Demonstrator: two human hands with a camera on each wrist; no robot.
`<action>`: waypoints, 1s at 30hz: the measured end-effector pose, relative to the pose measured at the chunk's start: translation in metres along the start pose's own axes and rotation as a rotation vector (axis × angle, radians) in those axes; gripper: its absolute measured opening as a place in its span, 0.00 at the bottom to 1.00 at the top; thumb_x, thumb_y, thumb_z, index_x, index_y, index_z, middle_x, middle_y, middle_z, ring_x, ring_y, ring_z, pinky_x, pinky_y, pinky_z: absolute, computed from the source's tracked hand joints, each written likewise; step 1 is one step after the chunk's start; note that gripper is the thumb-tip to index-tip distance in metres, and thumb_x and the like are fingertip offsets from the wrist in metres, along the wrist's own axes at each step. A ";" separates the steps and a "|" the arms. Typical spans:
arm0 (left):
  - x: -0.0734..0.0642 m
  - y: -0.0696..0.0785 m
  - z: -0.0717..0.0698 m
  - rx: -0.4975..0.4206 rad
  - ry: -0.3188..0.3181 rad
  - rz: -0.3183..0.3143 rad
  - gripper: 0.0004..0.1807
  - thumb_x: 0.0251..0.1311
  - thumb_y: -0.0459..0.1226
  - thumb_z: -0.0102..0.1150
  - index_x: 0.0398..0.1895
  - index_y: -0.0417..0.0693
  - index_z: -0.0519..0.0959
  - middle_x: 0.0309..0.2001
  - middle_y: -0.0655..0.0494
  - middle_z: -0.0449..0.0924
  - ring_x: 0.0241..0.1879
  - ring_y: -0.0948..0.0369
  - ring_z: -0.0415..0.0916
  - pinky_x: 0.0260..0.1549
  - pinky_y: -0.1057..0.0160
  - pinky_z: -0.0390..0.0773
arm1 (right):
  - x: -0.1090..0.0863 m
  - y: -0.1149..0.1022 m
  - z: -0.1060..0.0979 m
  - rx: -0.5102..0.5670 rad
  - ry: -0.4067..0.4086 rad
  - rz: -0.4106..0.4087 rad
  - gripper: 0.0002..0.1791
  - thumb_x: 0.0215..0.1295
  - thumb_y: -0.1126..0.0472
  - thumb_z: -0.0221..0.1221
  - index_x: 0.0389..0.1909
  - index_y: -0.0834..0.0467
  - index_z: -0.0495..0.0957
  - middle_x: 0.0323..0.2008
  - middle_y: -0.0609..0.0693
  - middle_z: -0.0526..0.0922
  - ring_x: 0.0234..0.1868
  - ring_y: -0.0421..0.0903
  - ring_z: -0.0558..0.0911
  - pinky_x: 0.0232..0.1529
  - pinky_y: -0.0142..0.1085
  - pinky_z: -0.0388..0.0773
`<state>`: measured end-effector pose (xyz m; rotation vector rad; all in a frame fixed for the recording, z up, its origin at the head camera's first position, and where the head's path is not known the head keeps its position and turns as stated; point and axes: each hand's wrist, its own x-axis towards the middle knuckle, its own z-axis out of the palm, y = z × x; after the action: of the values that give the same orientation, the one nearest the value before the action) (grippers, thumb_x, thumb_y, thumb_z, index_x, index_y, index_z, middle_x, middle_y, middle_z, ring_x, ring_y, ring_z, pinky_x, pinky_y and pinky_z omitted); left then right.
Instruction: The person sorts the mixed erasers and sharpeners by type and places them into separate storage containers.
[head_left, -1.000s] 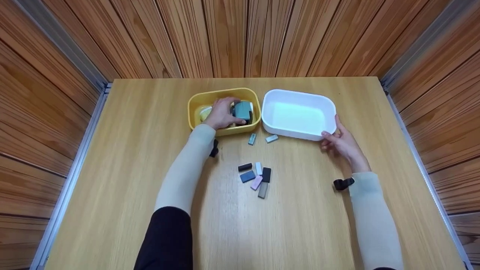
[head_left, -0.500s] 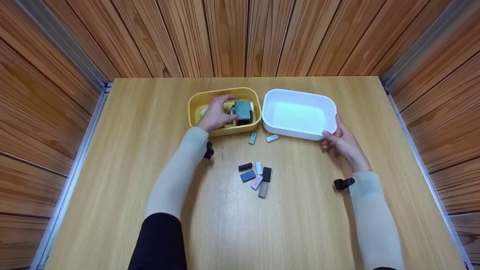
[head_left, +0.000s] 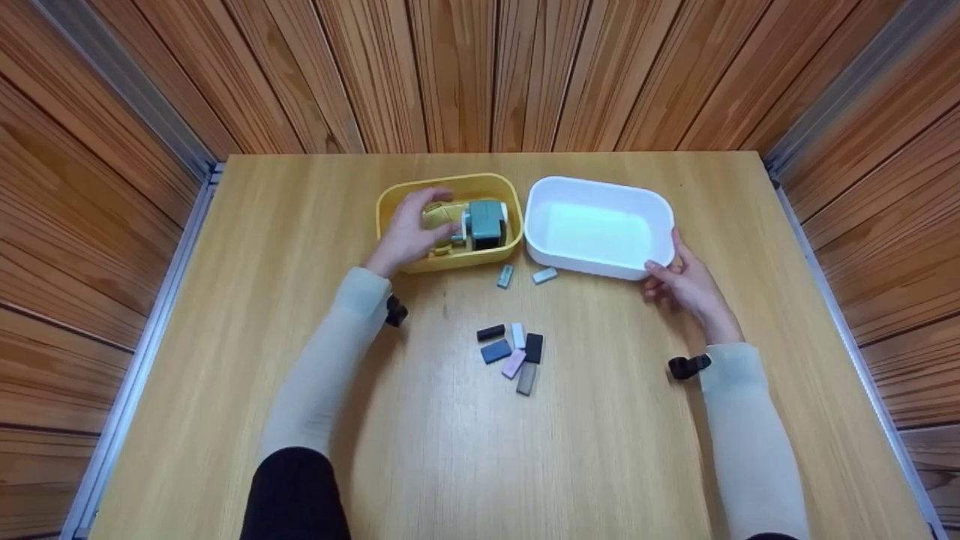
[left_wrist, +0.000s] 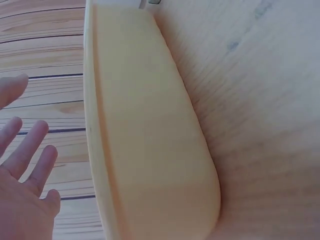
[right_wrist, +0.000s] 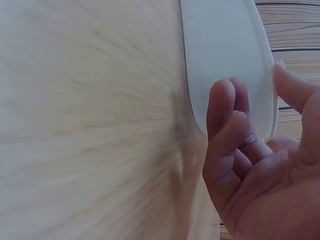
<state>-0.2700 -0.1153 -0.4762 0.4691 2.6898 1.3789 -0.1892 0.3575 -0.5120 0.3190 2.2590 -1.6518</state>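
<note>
Clearly, the left grip point(head_left: 409, 232) is spread and empty above the yellow tub point(head_left: 472, 260), which contains the teal device point(head_left: 487, 219); the right grip point(head_left: 690, 289) pinches the white tub point(head_left: 592, 225), at the yellow tub's right. I think fingers should avoid knocking the device.

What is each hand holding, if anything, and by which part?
The right hand holds the white bin by its near right corner, thumb at the rim, fingers outside. The left hand, over the yellow bin, holds nothing.
</note>
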 end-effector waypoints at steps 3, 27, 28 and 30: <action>-0.006 -0.003 -0.005 0.003 0.033 0.007 0.26 0.65 0.45 0.65 0.66 0.56 0.72 0.62 0.62 0.73 0.67 0.56 0.62 0.67 0.54 0.60 | -0.006 -0.006 0.001 0.013 -0.006 0.002 0.52 0.70 0.47 0.61 0.79 0.38 0.31 0.33 0.51 0.87 0.31 0.48 0.85 0.23 0.36 0.73; -0.063 -0.053 -0.018 -0.126 0.379 -0.044 0.17 0.66 0.34 0.61 0.58 0.41 0.78 0.56 0.47 0.74 0.55 0.53 0.70 0.52 0.47 0.74 | -0.001 0.001 0.002 0.056 0.018 0.001 0.53 0.66 0.44 0.63 0.78 0.32 0.34 0.32 0.50 0.87 0.30 0.47 0.85 0.24 0.35 0.73; -0.065 -0.054 -0.017 -0.122 0.396 -0.054 0.18 0.66 0.34 0.61 0.58 0.42 0.78 0.56 0.49 0.73 0.55 0.53 0.70 0.52 0.49 0.75 | -0.001 0.001 0.002 0.059 0.017 0.001 0.53 0.66 0.44 0.64 0.78 0.31 0.34 0.32 0.50 0.87 0.31 0.47 0.85 0.24 0.35 0.73; -0.069 -0.056 -0.014 -0.123 0.421 -0.080 0.18 0.66 0.34 0.61 0.59 0.44 0.77 0.56 0.50 0.73 0.55 0.53 0.70 0.51 0.52 0.75 | 0.000 0.001 0.003 0.062 0.016 0.002 0.53 0.65 0.44 0.64 0.78 0.31 0.35 0.32 0.50 0.87 0.31 0.47 0.85 0.24 0.35 0.73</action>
<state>-0.2208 -0.1777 -0.5172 0.0618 2.8671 1.7771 -0.1879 0.3551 -0.5140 0.3504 2.2220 -1.7272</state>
